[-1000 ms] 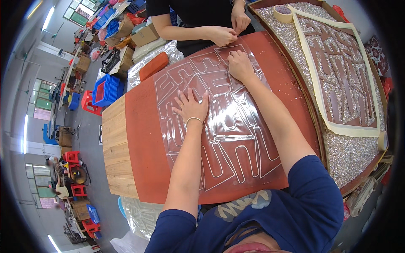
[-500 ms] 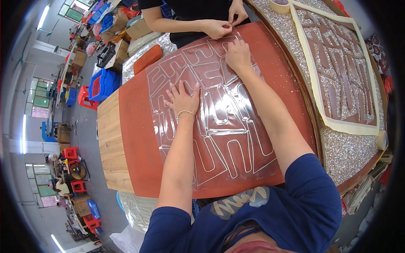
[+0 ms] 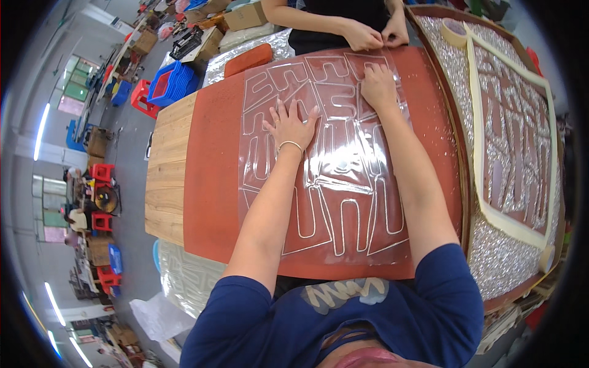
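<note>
A clear plastic sheet point(image 3: 383, 242) with pale cut outlines of long looped shapes lies on a reddish-brown board point(image 3: 211, 178). My left hand point(image 3: 292, 127) rests flat on its left half, fingers spread, with a ring and a thin bracelet on. Farther off, near the sheet's far right corner, my right hand point(image 3: 379, 87) has its fingers bent down against the plastic. Whatever its fingertips pinch is too small to make out. Across the board, a co-worker's two hands point(image 3: 367, 38) meet at the fingertips just past the sheet's far edge.
On the right, a frame with cream tape edges point(image 3: 481, 141) and brown cut-out shapes lies on a glittery bed point(image 3: 500, 257). Tape rolls point(image 3: 454, 32) sit there. A wooden board point(image 3: 169, 178) extends left. Beyond are a red-brown block point(image 3: 248, 60), blue crates point(image 3: 172, 84) and a red stool point(image 3: 142, 98).
The whole view has shifted, so the scene sits farther right. Both my hands keep about the same places on the sheet. The co-worker's hands have drawn slightly apart, fingertips still close.
</note>
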Motion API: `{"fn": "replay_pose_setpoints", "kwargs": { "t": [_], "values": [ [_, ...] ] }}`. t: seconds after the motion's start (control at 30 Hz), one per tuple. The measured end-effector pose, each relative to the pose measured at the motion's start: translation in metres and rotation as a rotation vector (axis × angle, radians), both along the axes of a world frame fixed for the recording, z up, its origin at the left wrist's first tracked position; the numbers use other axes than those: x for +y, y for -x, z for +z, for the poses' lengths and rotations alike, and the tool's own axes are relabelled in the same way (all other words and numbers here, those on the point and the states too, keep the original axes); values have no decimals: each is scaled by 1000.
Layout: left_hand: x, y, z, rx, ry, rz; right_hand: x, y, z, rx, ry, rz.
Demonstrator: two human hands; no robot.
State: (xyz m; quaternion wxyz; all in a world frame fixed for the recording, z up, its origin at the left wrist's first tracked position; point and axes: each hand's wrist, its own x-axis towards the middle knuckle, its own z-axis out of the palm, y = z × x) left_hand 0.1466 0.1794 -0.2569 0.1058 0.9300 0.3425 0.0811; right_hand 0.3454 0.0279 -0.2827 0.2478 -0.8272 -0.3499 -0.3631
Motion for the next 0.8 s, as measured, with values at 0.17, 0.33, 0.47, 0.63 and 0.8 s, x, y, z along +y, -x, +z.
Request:
{"fn": "replay_pose_setpoints", "kwargs": {
  "t": [0.17,0.33,0.47,0.63,0.8],
  "values": [
    [8,8,2,-7,7,-2,11,1,-6,30,14,14],
    [26,11,1,-355,353,43,4,2,-5,39,51,1],
    [86,10,66,-1008,774,64,10,-8,-12,30,11,29],
    [97,-12,155,-1265,630,-277,4,0,11,105,-4,-43],
    [73,-32,58,-354,298,-253,12,5,3,113,-94,-119]
  ]
}}
